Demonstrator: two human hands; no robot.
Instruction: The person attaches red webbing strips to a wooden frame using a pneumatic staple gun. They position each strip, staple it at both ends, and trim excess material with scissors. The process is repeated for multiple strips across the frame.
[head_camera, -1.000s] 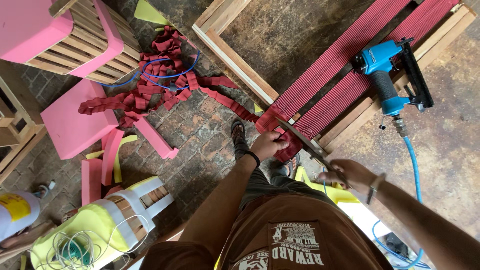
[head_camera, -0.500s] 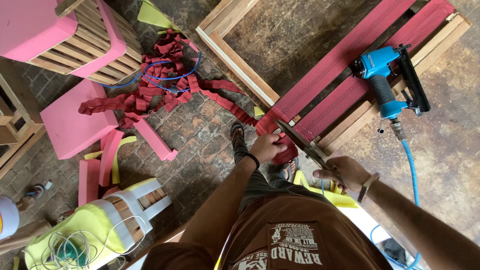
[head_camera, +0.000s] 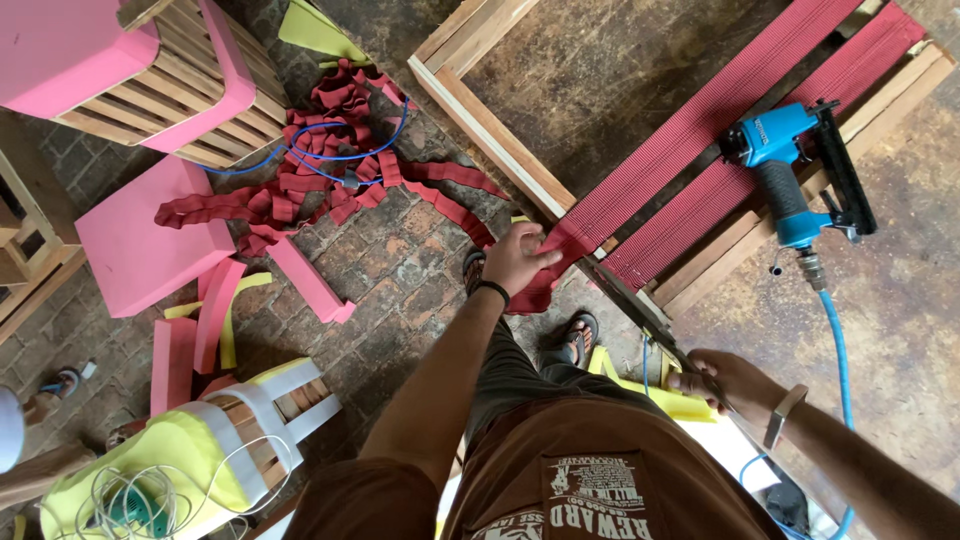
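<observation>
Left hand (head_camera: 515, 255) is still pinching the red webbing (head_camera: 700, 120) at the frame (head_camera: 500, 150) edge, right hand (head_camera: 725, 380) keeping its long tool (head_camera: 645, 315) gripped, so the strap's staying taut.

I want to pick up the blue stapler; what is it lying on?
The stapler lies on red webbing stretched over a wooden frame, its nose toward a frame rail. What is beneath the webbing under it is covered.
</observation>
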